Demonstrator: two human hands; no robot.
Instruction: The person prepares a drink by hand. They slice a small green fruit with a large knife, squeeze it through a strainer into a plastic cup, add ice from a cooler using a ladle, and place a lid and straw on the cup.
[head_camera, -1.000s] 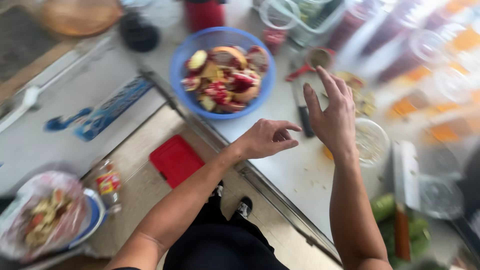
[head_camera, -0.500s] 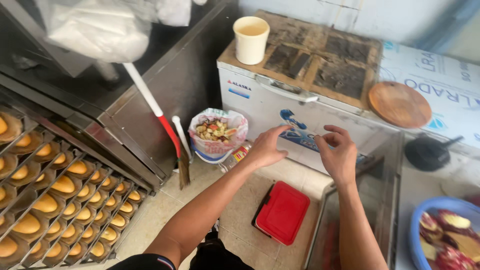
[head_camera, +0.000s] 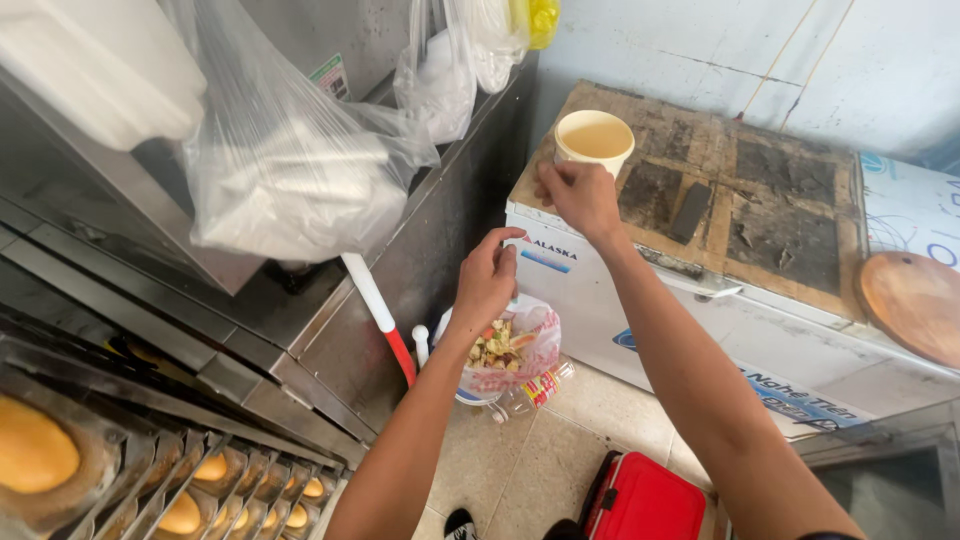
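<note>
A cream paper cup (head_camera: 594, 140) of pale yellow liquid stands on a worn wooden board (head_camera: 780, 200) that covers a white chest freezer (head_camera: 700, 330). My right hand (head_camera: 580, 197) reaches up to the cup, its fingers closed against the cup's lower side. Lower down, my left hand (head_camera: 490, 280) hovers by the freezer's front corner with curled, parted fingers and holds nothing. Directly below that hand a plastic-lined bowl of fruit scraps (head_camera: 505, 350) sits on the tiled floor.
A steel cabinet (head_camera: 440, 250) with hanging plastic bags (head_camera: 290, 180) fills the left. Racks of yellow moulded cakes (head_camera: 200, 490) sit low left. A red-and-white handle (head_camera: 380, 315), a plastic bottle (head_camera: 530, 393) and a red case (head_camera: 645, 500) are on the floor. A round wooden board (head_camera: 915, 300) lies right.
The view has swung left and upward, from the counter with the blue bowl to the freezer. My right hand has risen to the paper cup; my left hand has lifted near the freezer corner.
</note>
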